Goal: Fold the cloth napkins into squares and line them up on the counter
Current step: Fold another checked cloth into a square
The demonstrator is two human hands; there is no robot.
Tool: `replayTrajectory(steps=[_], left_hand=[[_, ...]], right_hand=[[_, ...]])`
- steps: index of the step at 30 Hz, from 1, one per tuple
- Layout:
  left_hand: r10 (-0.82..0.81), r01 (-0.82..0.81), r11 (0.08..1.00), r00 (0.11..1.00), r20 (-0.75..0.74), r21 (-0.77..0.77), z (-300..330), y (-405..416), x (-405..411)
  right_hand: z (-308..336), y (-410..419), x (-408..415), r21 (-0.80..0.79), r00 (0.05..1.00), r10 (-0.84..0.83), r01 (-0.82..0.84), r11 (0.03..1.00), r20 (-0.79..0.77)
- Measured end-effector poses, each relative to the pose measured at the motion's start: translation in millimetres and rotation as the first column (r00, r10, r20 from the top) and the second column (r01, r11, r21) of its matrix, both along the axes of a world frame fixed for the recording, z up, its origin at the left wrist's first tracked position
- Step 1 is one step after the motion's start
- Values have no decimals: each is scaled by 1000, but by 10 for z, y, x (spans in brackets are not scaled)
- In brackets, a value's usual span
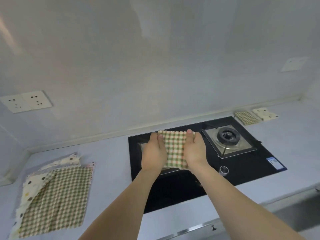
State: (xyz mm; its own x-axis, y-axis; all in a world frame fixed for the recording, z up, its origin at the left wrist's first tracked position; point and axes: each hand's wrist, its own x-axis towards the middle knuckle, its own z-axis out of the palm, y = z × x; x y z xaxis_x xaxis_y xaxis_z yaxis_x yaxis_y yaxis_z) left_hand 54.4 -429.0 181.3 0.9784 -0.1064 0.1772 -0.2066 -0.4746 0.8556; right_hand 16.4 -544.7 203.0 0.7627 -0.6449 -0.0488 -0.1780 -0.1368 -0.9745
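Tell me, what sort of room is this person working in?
Most likely a home kitchen: a black gas hob with a burner is set into a pale counter, and wall sockets sit above it.

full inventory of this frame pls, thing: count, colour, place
held napkin: 1, green, orange and cream check, folded, above the hob
folded napkins: 2, green check and cream print, side by side on the counter, far right by the wall
unfolded napkin pile: several, green check on top, cream dotted beneath, counter left
hob: 1, black glass, counter centre
burner: 1, black on a steel plate, hob right
knob: 1, hob front
counter: 1, pale grey
sockets: 2, white, wall left
wall plate: 1, white, wall right
left hand: grip on napkin's left edge
right hand: grip on right edge
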Motion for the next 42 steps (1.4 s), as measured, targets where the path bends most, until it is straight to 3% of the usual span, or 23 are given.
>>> replayTrajectory(steps=[5, 10, 14, 17, 23, 30, 37, 42], left_hand=[[-89, 90, 993, 996, 16, -78, 180, -1219, -26], [-194, 147, 955, 967, -166, -260, 352, -2185, 68], [-350, 165, 888, 848, -398, -429, 328, -2688, 272], [-414, 182, 868, 780, -470, -462, 277, -3114, 519], [-343, 199, 926, 799, -494, -322, -10, -4408, 1100], [-141, 150, 989, 951, -275, 10, -493, -5900, 2136], [-169, 182, 912, 983, -67, 369, -1373, -6566, 2872], [-269, 207, 868, 960, 79, 451, -1946, -6749, 3038]], right_hand=[[64, -1207, -82, 71, 995, -90, 93, 993, -33], [175, -2223, -16, 68, 987, -156, 159, 985, -40], [152, -2892, 171, 150, 977, -212, 211, 966, -11], [61, -3361, 304, 256, 960, -280, 269, 929, 7], [-188, -4551, 634, 281, 957, -285, 290, 915, -61], [-803, -5974, 1212, 415, 983, -79, 143, 899, -167], [-1634, -6637, 1920, 427, 946, 15, 133, 894, -325], [-2043, -6843, 2107, 304, 902, -2, 148, 941, -433]])
